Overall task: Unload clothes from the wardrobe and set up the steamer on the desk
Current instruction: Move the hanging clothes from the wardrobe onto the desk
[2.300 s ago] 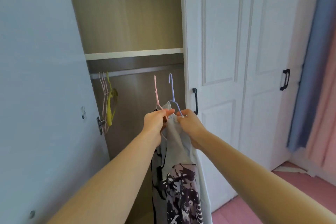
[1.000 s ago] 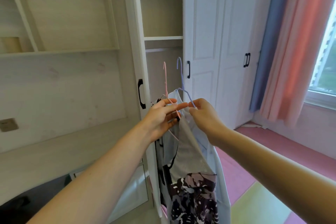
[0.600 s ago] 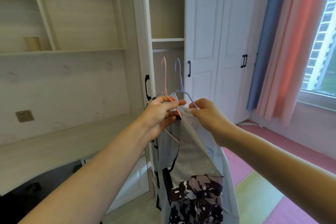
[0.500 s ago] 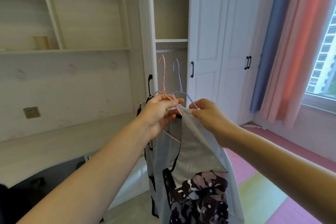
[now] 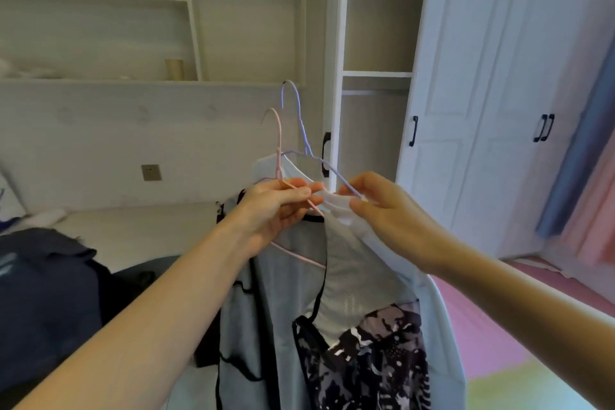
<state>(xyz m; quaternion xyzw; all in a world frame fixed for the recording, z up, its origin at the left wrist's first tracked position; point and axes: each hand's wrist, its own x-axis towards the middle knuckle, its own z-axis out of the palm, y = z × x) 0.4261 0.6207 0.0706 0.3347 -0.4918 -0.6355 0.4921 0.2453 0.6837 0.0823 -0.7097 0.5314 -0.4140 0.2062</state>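
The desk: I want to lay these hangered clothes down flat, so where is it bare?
The desk shows a bare pale strip below the wall socket, running right to the hanging clothes that both hands hold up. Its left end is crowded: a dark blue garment is heaped there, with small white things behind it.

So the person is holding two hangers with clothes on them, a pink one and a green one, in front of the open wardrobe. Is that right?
Nearly. The head view shows the left hand and right hand holding a pink hanger and a blue hanger, not a green one. The clothes and the open wardrobe are as you say.
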